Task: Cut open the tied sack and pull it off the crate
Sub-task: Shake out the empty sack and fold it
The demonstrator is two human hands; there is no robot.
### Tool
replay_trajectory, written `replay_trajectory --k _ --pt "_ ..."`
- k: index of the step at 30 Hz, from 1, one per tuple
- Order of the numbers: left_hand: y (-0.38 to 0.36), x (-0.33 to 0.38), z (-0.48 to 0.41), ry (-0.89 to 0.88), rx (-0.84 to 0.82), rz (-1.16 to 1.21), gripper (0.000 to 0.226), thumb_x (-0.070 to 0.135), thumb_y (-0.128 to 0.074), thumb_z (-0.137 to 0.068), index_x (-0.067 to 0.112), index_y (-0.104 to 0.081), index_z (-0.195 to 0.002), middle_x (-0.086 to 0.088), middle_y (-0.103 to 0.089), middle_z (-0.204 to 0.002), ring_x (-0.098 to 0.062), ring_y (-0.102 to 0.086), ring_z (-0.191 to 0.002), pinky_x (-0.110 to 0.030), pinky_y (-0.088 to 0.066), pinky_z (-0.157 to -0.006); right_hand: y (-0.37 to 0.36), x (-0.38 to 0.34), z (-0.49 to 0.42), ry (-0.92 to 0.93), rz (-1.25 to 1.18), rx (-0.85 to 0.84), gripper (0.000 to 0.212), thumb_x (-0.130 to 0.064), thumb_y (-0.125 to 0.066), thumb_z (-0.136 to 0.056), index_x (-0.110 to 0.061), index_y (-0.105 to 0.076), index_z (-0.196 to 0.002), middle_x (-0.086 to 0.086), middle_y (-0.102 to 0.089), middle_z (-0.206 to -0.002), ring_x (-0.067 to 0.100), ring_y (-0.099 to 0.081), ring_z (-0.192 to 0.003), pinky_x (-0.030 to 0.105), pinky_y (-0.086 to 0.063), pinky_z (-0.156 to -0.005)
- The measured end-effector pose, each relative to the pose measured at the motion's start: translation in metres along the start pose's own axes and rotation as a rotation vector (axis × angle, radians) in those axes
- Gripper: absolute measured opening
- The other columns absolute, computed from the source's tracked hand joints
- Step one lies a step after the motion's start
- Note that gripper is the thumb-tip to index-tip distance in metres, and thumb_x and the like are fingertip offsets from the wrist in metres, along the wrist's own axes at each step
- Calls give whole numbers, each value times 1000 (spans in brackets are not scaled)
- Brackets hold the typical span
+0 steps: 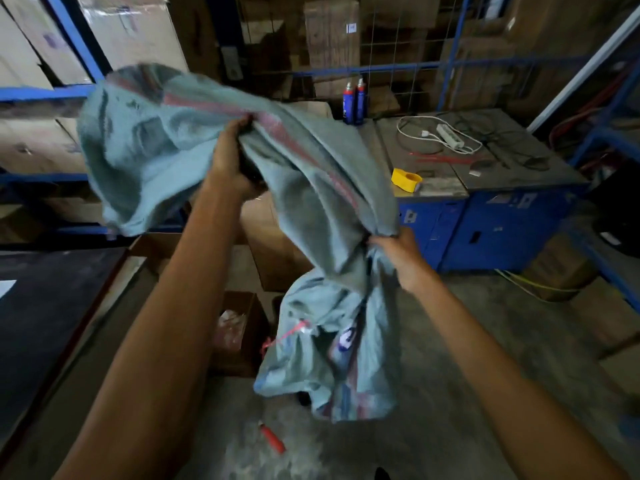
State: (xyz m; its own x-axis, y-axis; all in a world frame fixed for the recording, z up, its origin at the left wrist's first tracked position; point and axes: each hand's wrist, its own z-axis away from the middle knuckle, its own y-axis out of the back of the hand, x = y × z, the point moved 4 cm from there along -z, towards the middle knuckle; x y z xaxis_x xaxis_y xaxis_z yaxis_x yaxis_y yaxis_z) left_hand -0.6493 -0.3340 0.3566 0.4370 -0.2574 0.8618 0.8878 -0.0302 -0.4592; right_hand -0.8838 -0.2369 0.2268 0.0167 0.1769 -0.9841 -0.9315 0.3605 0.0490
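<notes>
Head view: sack [311, 188], empty, in both hands.

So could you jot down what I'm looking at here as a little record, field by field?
place: storeroom with blue racks and cardboard boxes
held item: grey-blue sack, limp and lifted in the air
left hand: grip closed on the sack's upper part
right hand: grip closed on the sack lower down
pink tie: dangling from the sack
floor: red-handled tool lying there
blue machine: yellow tape dispenser, white power strip
</notes>
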Motion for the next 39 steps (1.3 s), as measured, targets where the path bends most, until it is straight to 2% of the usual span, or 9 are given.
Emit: replay_trajectory --k 7,12,16,19,22,25,30,33,39 --pt "98 -80 55 846 103 -1157 108 86 -43 -77 -13 -54 -119 -30 -70 -78 -46 -71 -60 -48 -60 -59 35 -97 -3 212 -85 116 18 -7 -69 -83 -24 -65 -82 -5 -70 -90 15 -68 -88 34 -57 -78" --pt "115 -75 51 667 203 -1383 101 87 -57 -69 8 -38 -130 -28 -63 -109 -39 -70 -59 -45 -59 -59 30 -141 8 319 -88 106 24 -7 -66 -86 -27 -58 -76 -11 -64 -79 1 -62 -72 19 -54 -62" --pt "118 -67 18 243 50 -1736 154 75 -87 -31 34 -6 -155 -12 -22 -164 -41 -39 -140 -58 -36 -111 24 -160 12 362 -164 9 22 0 -66 -80 -17 -68 -94 -7 -74 -82 8 -72 -77 26 -57 -69" --pt "42 -72 37 -195 -249 -1372 152 45 -94 -52 19 12 -158 -8 -7 -167 -23 -12 -152 -34 -21 -122 6 -169 23 340 -237 -124 23 3 -65 -75 -11 -71 -92 -1 -77 -80 13 -75 -76 27 -58 -69" --pt "-10 -92 56 -277 -246 -930 99 32 -86 -74 7 -28 -150 -2 -50 -136 3 -49 -127 -2 -40 -90 -20 -171 35 293 -304 -256 12 2 -62 -82 -7 -69 -88 7 -74 -79 19 -72 -73 28 -59 -69" --pt "-24 -100 57 -393 -92 -640 60 28 -74 -85 5 -50 -135 -2 -57 -133 1 -53 -114 -14 -47 -100 -22 -172 42 289 -214 -397 17 -5 -67 -87 -7 -66 -104 12 -72 -98 24 -71 -92 33 -58 -81" --pt "-4 -89 57 -171 105 -85 18 17 -53 -98 11 -66 -110 4 -76 -84 -12 -72 -86 -28 -57 -86 35 -148 35 452 329 -491 114 -46 -89 -59 -33 -25 -153 0 -30 -156 15 -32 -144 36 -40 -113" --pt "-4 -67 61 -180 99 172 32 27 -40 -106 5 -59 -119 -7 -69 -99 -19 -68 -88 -36 -55 -84 33 -92 37 317 606 -516 157 -58 -94 -33 -48 5 -154 -4 -11 -166 19 -21 -149 46 -22 -122" --pt "-32 -76 87 -131 81 358 40 42 -28 -107 23 -57 -126 -7 -64 -105 -19 -59 -98 -33 -42 -102 -52 -17 54 348 413 -418 129 -34 -99 -49 -7 -28 -152 5 -49 -147 21 -44 -140 33 -38 -115"
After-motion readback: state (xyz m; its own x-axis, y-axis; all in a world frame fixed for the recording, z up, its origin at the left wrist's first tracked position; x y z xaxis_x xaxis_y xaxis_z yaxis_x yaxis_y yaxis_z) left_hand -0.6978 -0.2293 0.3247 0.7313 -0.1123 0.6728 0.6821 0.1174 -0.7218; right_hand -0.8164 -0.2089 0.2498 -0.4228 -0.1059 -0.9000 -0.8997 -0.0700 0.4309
